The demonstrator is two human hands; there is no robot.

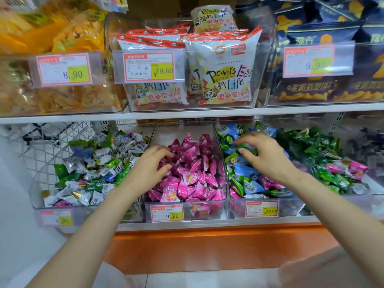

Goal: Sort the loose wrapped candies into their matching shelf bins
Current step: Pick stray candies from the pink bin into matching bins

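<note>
Left hand [148, 163] rests loosely curled, gripping nothing, on the centre bin's pink candies [191, 179]; right hand [264, 154], fingers spread and empty, hovers over blue-and-green candies [245, 175]

A shop; shelves [187, 115] carry clear bins [225, 177] of candies [193, 175] and snack bags [224, 69], with price tags [148, 67] clipped on.
</note>
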